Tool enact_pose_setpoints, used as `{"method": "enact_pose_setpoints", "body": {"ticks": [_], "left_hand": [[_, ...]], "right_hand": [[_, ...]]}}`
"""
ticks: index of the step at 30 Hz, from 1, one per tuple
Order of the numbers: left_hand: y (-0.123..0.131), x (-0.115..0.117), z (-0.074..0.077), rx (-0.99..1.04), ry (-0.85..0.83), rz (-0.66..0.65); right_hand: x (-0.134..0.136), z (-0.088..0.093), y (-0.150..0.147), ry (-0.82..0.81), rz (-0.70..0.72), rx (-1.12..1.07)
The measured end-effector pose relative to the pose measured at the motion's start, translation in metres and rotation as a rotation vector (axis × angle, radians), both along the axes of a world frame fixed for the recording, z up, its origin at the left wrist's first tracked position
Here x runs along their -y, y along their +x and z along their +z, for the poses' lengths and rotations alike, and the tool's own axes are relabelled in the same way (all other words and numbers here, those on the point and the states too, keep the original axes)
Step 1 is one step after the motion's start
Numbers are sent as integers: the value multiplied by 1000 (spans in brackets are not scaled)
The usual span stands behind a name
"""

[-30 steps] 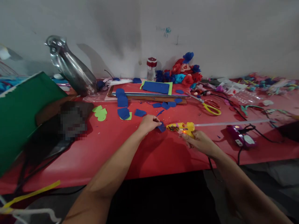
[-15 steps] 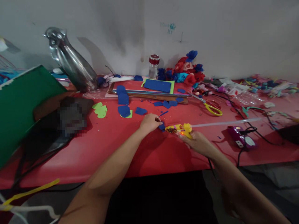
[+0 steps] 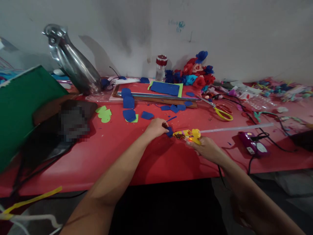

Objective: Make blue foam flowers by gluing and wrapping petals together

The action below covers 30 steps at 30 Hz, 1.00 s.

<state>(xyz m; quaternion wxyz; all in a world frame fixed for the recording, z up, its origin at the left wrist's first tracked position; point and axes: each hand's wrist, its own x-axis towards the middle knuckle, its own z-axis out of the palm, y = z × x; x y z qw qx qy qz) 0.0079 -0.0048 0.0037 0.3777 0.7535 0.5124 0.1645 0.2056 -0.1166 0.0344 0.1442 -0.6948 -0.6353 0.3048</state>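
Note:
My left hand [image 3: 154, 127] is closed in a pinch on a small blue paper piece [image 3: 170, 132] lying on the red table [image 3: 97, 153]. My right hand [image 3: 206, 148] grips a yellow hot glue gun [image 3: 189, 134] with a long clear glue stick [image 3: 237, 127] sticking out of its back. The gun's nozzle points left and sits right against the blue piece. A small orange light glows on the gun near my fingers.
Cut blue and green paper shapes [image 3: 129, 114] lie behind my left hand. Yellow-handled scissors [image 3: 221, 112], a purple power plug [image 3: 251, 147] with black cords, paper flowers [image 3: 195, 73], a glass jar [image 3: 160, 68], a silver jug [image 3: 70, 63] and a green board [image 3: 22, 104] stand around.
The glue gun's nozzle has closed in on the blue piece, from a small gap to touching it. Both hands have otherwise stayed in place.

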Motion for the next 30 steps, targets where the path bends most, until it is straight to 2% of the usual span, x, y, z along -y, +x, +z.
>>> {"method": "enact_pose_setpoints", "body": {"ticks": [7, 24, 27, 30], "left_hand": [[0, 1, 5, -78, -3, -23], [0, 0, 4, -17, -13, -6], [0, 1, 3, 17, -52, 22], [0, 1, 3, 48, -89, 54]], "right_hand": [[-1, -3, 4, 14, -2, -7], [-1, 3, 7, 58, 13, 20], [-4, 4, 14, 1, -41, 15], [-16, 4, 26, -51, -154, -121]]}}
